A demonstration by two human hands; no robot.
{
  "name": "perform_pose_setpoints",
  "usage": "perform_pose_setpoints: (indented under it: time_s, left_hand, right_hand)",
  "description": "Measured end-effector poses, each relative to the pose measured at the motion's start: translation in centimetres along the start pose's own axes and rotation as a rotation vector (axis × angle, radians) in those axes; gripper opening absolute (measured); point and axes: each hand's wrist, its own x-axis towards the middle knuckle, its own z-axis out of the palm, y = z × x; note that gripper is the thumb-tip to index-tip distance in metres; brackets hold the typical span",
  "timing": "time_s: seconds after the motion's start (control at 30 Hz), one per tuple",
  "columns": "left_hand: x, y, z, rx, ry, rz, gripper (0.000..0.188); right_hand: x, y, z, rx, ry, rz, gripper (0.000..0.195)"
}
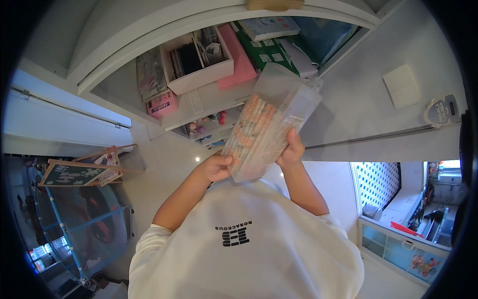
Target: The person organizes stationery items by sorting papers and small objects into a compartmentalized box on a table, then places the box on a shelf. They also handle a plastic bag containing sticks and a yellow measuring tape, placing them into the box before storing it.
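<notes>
A tall translucent plastic case (pixel 270 119) is held up at a tilt in front of my chest. Through its wall show several orange-and-white patterned long pieces (pixel 252 125); what they are is blurred. My left hand (pixel 218 167) grips the near lower end, thumb against the side. On the opposite side, my right hand (pixel 291 151) holds the case with its thumb on a face that bears writing. The upper part of the case looks unfilled. Beyond its far end is a white cabinet shelf (pixel 209 101), partly hidden by the case.
On the shelf are a white box (pixel 201 76) of stationery, a pink folder (pixel 239 67), a green folder (pixel 257 48) and a pink carton (pixel 162 104). Small figurines (pixel 194 128) stand lower. A chalkboard easel (pixel 74 173) is left; a low gate (pixel 405 246) is right.
</notes>
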Motion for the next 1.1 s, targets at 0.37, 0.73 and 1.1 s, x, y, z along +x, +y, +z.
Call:
perform_pose_setpoints:
  time_s: [0.37, 0.73, 1.1]
  left_hand:
    - [-0.5, -1.1, -2.5, -0.032, -0.099, 0.084, 0.101]
    - [-0.1, -0.2, -1.1, -0.082, -0.316, -0.008, 0.109]
    - [3.9, -2.6, -5.0, 0.171, -0.244, -0.026, 0.116]
  right_hand:
    - [5.3, -10.3, 6.8, -0.902, -0.209, -0.47, 0.059]
    - [3.8, -11.2, 11.3, -0.951, -0.407, -0.56, 0.017]
    - [3.1, -7.7, 12.6, -0.968, -0.438, -0.462, 0.007]
